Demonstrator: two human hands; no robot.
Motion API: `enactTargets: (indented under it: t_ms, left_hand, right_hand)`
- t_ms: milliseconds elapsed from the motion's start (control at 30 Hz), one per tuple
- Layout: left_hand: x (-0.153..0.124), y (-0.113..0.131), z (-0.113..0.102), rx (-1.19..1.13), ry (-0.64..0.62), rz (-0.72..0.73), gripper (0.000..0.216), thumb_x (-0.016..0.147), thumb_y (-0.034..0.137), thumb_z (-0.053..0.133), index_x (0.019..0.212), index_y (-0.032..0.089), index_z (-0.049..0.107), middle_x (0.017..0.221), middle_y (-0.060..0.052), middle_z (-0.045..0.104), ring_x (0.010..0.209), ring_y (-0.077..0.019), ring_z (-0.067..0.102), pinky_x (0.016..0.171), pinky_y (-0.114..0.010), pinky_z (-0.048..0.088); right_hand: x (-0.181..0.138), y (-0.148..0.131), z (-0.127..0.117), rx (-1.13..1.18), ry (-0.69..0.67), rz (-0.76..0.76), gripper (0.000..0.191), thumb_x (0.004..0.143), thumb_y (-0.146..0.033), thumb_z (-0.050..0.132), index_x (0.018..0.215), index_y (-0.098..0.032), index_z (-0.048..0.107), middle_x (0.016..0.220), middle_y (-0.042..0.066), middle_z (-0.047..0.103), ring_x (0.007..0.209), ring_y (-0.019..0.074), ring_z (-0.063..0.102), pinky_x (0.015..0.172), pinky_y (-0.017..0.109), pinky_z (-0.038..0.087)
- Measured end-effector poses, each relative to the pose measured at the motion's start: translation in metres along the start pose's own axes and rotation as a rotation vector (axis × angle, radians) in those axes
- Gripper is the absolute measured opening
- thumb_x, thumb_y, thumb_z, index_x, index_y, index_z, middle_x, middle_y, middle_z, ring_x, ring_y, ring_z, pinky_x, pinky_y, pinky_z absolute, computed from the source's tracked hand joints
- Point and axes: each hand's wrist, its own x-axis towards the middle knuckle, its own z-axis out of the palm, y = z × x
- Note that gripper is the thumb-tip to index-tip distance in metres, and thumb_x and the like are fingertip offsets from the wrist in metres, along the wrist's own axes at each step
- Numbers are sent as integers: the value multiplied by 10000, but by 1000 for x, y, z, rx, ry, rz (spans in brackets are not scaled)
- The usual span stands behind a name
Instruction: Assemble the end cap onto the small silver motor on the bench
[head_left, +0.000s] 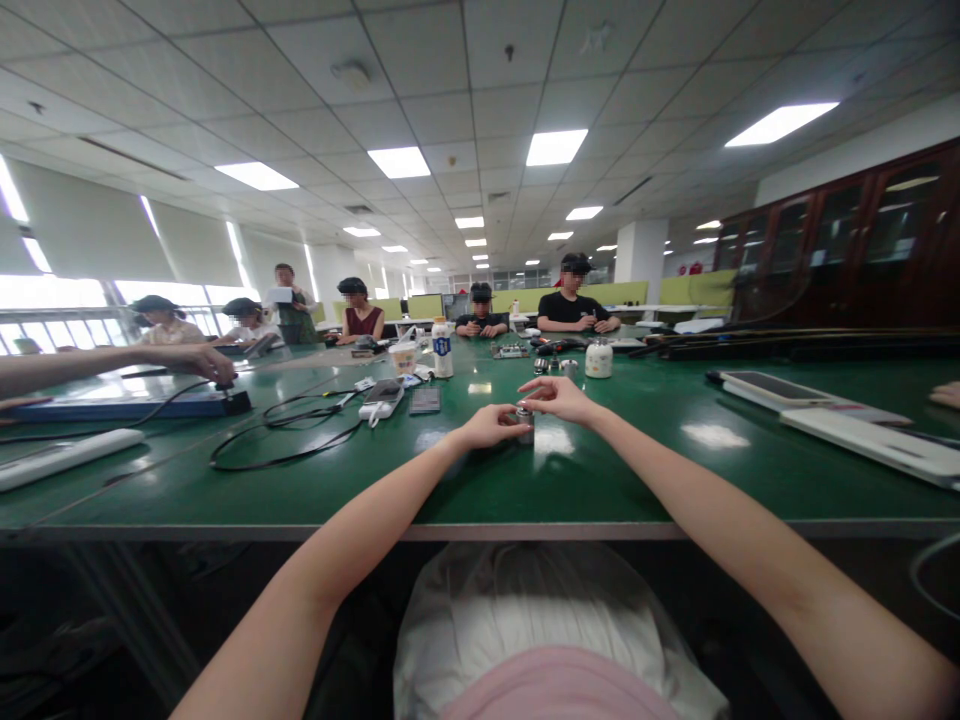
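A small silver metal cylinder [526, 424] stands on the green table [525, 490] straight ahead of me. My left hand [487, 426] is curled round its left side and grips it. My right hand [559, 397] reaches over from the right, its fingertips pinched on the cylinder's top while the other fingers spread upward. Both my bare forearms stretch out over the table's near edge.
A phone on a white power bank [382, 397], a dark phone [425, 400], black cables [285, 440], a white bottle [442, 351] and a white jar [598, 358] lie further back. White flat devices [862, 440] sit right. Another person's arm [112, 365] reaches in from the left; several people sit at the far end.
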Motion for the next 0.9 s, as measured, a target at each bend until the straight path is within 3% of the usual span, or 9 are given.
enactTargets:
  t_ms: [133,300,433,600,800,900]
  left_hand:
    - [2,-3,1,-2,-9,-2,533,760,492,707,1153,135,652,867,-74,741,730,-182,667,663,-256,485]
    - [2,-3,1,-10,-22,5,560,759,513,699,1169,136,645,866,-76,741,717,-181,668,671,-265,488]
    - [2,-3,1,-10,-22,11,554,754,513,702,1150,130,648,865,-78,741,723,-184,669,671,-266,488]
    - [2,-4,1,-5,-17,9,536,757,504,704,1123,117,646,828,-73,736,723,-187,670,661,-262,486]
    - [1,-1,1,-7,-14,-2,547,759,503,704,1152,128,647,868,-79,744,750,-193,674,687,-271,495]
    - [1,1,0,-3,-14,-2,538,759,498,705,1150,131,655,898,-86,747,786,-202,676,703,-273,497]
  right_hand:
    - [3,3,0,-34,70,31,311,766,-358,767,990,-152,705,700,53,753,728,184,724,519,201,535]
    - [6,5,-4,-54,132,36,338,772,-370,760,1012,-141,696,677,49,733,690,173,711,471,188,512]
    - [3,4,-2,-52,91,9,438,682,-341,830,1048,-146,690,810,70,761,696,167,701,493,199,538]
    - [1,4,3,-62,29,-7,432,648,-311,850,1017,-143,701,791,74,768,691,177,709,536,213,557]
    - [8,13,-10,-124,86,29,473,732,-367,798,1134,-165,652,914,92,754,750,177,700,602,243,579]
    - [7,25,-27,-168,63,113,386,820,-337,738,1142,-151,633,963,94,726,804,174,689,663,272,587]
